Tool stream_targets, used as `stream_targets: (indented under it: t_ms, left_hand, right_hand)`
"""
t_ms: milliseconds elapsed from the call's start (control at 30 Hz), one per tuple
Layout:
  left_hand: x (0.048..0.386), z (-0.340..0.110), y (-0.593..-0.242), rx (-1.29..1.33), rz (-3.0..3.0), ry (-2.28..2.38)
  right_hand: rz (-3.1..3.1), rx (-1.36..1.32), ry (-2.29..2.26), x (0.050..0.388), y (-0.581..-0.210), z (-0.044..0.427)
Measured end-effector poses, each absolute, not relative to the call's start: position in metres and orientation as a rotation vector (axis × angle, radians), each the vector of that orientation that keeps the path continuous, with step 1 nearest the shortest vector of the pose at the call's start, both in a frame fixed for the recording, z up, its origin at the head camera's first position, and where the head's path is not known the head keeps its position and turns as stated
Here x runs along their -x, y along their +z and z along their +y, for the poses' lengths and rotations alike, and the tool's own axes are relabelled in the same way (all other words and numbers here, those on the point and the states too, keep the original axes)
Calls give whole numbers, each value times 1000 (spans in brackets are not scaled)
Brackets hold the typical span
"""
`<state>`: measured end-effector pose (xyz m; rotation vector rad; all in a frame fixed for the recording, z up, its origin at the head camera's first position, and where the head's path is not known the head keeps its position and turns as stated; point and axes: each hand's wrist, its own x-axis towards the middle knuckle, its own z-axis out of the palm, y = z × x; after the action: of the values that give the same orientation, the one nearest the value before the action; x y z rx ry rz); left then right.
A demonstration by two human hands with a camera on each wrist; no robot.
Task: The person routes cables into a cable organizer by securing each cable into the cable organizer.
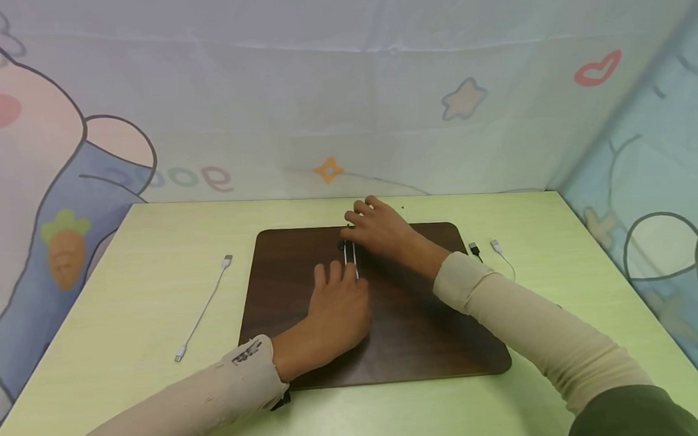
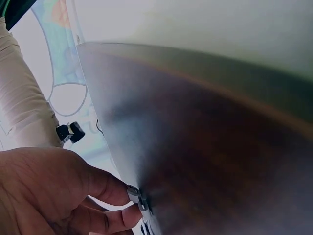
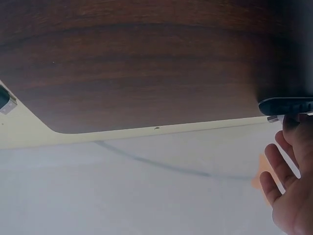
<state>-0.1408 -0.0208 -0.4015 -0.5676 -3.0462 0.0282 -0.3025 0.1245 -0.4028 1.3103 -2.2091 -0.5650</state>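
Note:
Over the dark brown board point(image 1: 425, 319), my left hand point(image 1: 339, 311) pinches the near end of a white cable point(image 1: 356, 260). A silver connector point(image 2: 134, 193) shows between its thumb and finger in the left wrist view. Farther back, my right hand point(image 1: 382, 229) pinches the far end, where a small metal plug point(image 3: 273, 119) pokes out beside the fingertips. Two white strands run side by side between the hands; whether they are one cable cannot be told. Beside the right fingers lies a black object with a rounded end point(image 3: 283, 106), partly cut off by the frame edge.
A short white USB cable point(image 1: 202, 311) lies on the pale table point(image 1: 124, 335) left of the board. To its right are a black USB plug point(image 1: 475, 249) and another white USB cable point(image 1: 503, 255), partly behind the right sleeve. A printed cloth point(image 1: 295, 102) hangs behind the table.

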Motion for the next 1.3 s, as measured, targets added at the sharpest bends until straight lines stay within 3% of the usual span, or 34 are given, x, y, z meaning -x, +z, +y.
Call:
stream_targets:
  t_ms: [1300]
  left_hand:
    - [141, -26, -400, 513, -3011, 52]
  right_hand:
    - [-2172, -1269, -478, 312, -407, 126]
